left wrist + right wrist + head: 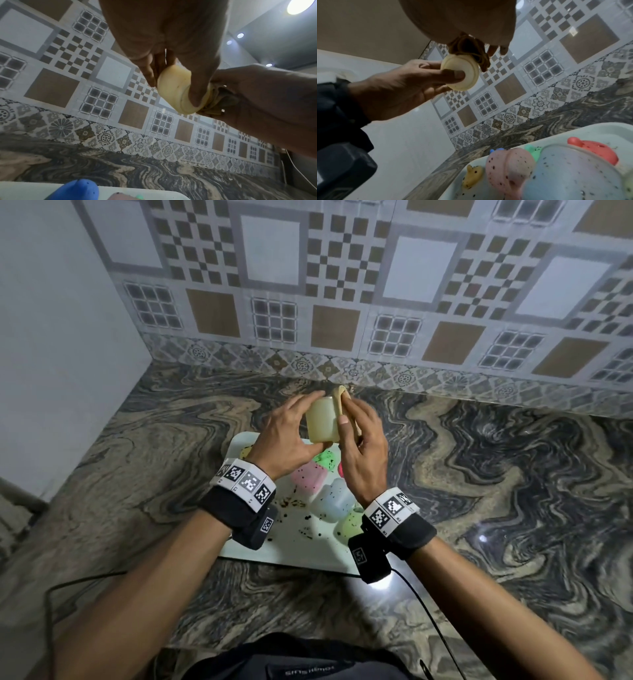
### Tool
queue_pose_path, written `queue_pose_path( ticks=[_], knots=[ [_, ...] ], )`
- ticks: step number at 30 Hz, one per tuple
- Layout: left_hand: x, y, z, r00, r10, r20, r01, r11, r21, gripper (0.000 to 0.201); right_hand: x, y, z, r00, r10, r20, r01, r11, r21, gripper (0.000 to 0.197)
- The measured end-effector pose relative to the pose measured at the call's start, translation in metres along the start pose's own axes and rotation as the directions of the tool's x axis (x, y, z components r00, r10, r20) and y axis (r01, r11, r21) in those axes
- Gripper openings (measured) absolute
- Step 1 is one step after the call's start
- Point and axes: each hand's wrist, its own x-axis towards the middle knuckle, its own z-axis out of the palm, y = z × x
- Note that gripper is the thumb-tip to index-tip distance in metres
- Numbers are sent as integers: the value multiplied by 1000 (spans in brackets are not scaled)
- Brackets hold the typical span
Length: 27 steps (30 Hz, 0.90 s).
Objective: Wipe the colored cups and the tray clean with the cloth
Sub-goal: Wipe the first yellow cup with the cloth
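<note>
While gripped by left hand point(281, 436), cream cup point(322, 421) against right hand's point(363, 446) cloth point(340, 402).

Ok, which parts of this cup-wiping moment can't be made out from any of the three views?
- Inside of the cream cup: the cloth and right hand cover its mouth everywhere.
- Far end of the tray: head view, the hands hide it.
- Red cup: head view, nearly all behind the right hand.
- Blue cup: left wrist view, cut by the bottom edge.

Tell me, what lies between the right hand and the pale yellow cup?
The folded cloth: the right hand presses it against the pale yellow cup, shown best in the right wrist view.
</note>
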Motion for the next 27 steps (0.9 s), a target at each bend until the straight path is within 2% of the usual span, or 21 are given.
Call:
queue_pose_path(
  ticks=[3,6,9,11,13,16,18,20,22,23,24,25,27],
  knots=[
    [0,3,5,999,37,-7,-37,999,-26,79,-3,-2,-1,1000,10,14,-12,993,115,35],
    [-1,8,4,998,56,-32,-59,993,-103,73,-6,-5,1,998,40,42,-50,965,258,41],
    [-2,8,1,1000,-11,-4,10,961,-276,75,1,-10,-2,967,234,104,-255,848,465,49],
    [0,7,-3,1000,-11,16,15,965,-263,77,4,-14,-4,944,314,107,-325,815,480,46],
    [3,9,-7,1000,27,-3,-28,991,-130,82,1,-20,-4,967,236,92,-252,860,444,45],
    [6,16,-11,992,110,-65,-111,994,-9,89,-3,-21,-2,998,-8,64,-5,980,198,47],
    [4,17,-12,984,157,-88,-156,988,17,79,-2,-22,1,999,-32,31,26,985,171,46],
    [1,13,-13,988,134,-78,-136,990,-30,77,1,-28,0,992,120,39,-126,925,358,43],
    [-2,9,-14,996,70,-60,-77,989,-124,79,9,-30,-1,939,320,129,-338,776,532,40],
    [-2,8,-15,997,51,-51,-58,989,-136,80,12,-31,-3,910,384,159,-404,730,552,40],
    [-2,9,-15,998,48,-48,-53,992,-111,81,12,-32,-4,905,398,152,-416,746,521,40],
    [-1,11,-15,997,56,-47,-59,996,-72,81,11,-33,-4,922,365,126,-380,797,469,42],
    [4,19,-17,995,86,-46,-86,996,10,85,3,-34,-2,982,177,60,-187,940,284,46]
  ],
)
